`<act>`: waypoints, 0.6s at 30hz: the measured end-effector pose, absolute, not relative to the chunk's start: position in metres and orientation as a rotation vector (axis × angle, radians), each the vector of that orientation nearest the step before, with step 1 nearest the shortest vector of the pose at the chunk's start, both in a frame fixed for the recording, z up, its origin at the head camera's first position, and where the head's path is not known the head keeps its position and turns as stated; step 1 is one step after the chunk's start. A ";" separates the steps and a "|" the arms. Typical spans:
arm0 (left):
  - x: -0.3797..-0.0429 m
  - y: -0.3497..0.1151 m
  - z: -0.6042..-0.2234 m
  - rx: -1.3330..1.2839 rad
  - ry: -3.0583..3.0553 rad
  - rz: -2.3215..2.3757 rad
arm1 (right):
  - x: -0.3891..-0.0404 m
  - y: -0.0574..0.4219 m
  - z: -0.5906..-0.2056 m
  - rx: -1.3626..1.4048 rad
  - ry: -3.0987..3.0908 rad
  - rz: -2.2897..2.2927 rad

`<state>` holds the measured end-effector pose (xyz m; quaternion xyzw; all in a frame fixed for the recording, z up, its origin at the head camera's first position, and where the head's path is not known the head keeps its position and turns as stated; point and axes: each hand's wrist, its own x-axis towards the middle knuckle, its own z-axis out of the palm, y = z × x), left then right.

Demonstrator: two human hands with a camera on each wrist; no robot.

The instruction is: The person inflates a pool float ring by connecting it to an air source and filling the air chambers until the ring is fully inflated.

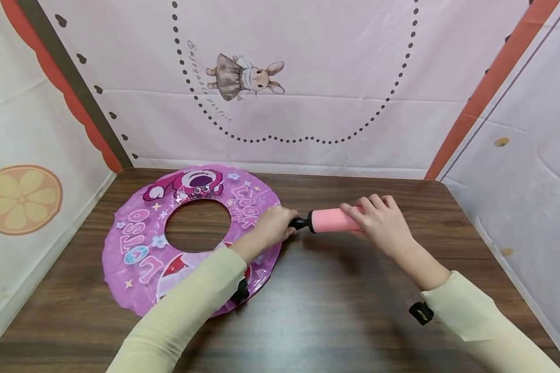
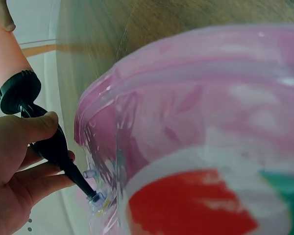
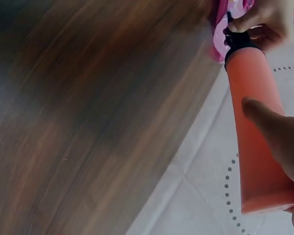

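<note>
A pink hand pump (image 1: pixel 333 221) with a black end lies across between both hands. My right hand (image 1: pixel 385 225) grips its pink barrel, thumb along the side in the right wrist view. My left hand (image 1: pixel 274 226) pinches the pump's black handle-like nozzle piece (image 2: pixel 51 139) between thumb and fingers. In the left wrist view, the nozzle's thin tip sits at the clear valve (image 2: pixel 96 199) of a purple swim ring (image 1: pixel 135 228). The ring looks puffed up with some wrinkles, printed with a pink bear, letters and flowers. My left forearm passes over its near right part.
The brown wooden table (image 1: pixel 317 316) carries the ring on its left half. Behind it hangs a pale cloth (image 1: pixel 336 62) with a rabbit print, and similar printed cloth flanks both sides. A black strap piece (image 1: pixel 421 313) is at the right sleeve.
</note>
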<state>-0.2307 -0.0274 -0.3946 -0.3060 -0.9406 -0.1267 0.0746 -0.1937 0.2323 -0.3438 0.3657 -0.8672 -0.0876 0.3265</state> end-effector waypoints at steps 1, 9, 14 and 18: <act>-0.231 -0.028 -0.395 -0.918 -2.826 -0.398 | -0.194 0.231 -0.344 0.958 -2.274 -0.229; -0.233 -0.032 -0.395 -0.878 -2.870 -0.464 | -0.189 0.249 -0.333 0.973 -2.307 -0.193; -0.234 -0.032 -0.394 -0.880 -2.875 -0.465 | -0.183 0.284 -0.318 0.941 -2.316 -0.151; -0.234 -0.031 -0.394 -0.876 -2.880 -0.468 | -0.175 0.314 -0.301 0.875 -2.315 -0.123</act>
